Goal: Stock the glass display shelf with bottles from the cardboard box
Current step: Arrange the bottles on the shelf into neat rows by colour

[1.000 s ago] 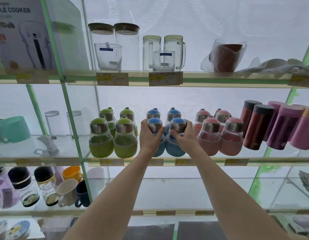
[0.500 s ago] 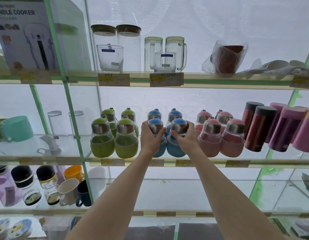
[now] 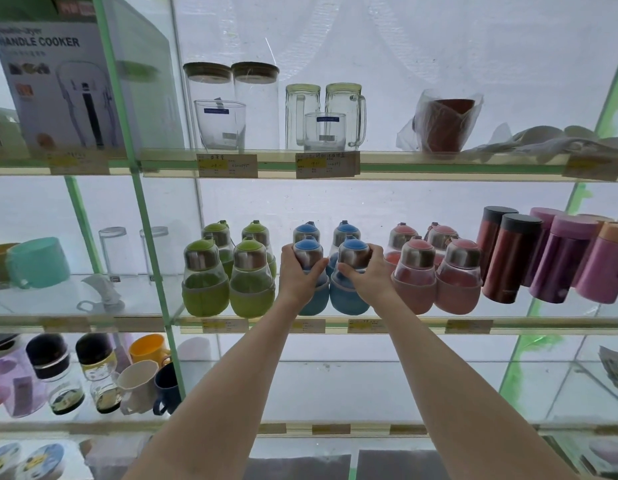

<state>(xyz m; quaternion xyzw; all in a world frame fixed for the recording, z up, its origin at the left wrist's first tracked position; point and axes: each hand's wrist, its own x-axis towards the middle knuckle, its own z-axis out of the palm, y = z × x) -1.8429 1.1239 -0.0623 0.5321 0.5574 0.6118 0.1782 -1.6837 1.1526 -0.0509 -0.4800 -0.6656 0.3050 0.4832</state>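
Both arms reach up to the middle glass shelf [image 3: 404,322]. My left hand [image 3: 298,275] grips the front left blue bottle [image 3: 309,249] round its steel neck. My right hand [image 3: 364,275] grips the front right blue bottle [image 3: 350,296] the same way. Both bottles stand upright on the shelf, side by side. Two more blue bottles [image 3: 345,232] stand right behind them. Green bottles [image 3: 205,282] stand in a group to the left, pink bottles [image 3: 458,282] to the right. The cardboard box is not in view.
Tall red, purple and pink flasks [image 3: 508,261] crowd the shelf's right end. Glass jars and mugs [image 3: 324,116] sit on the shelf above, beside a cooker box [image 3: 58,81]. Cups and jars [image 3: 103,372] fill the lower left shelf. A green frame post [image 3: 151,271] divides the bays.
Both hands stay on the two front blue bottles. Hands and bottles have hardly shifted; the camera has only moved slightly.
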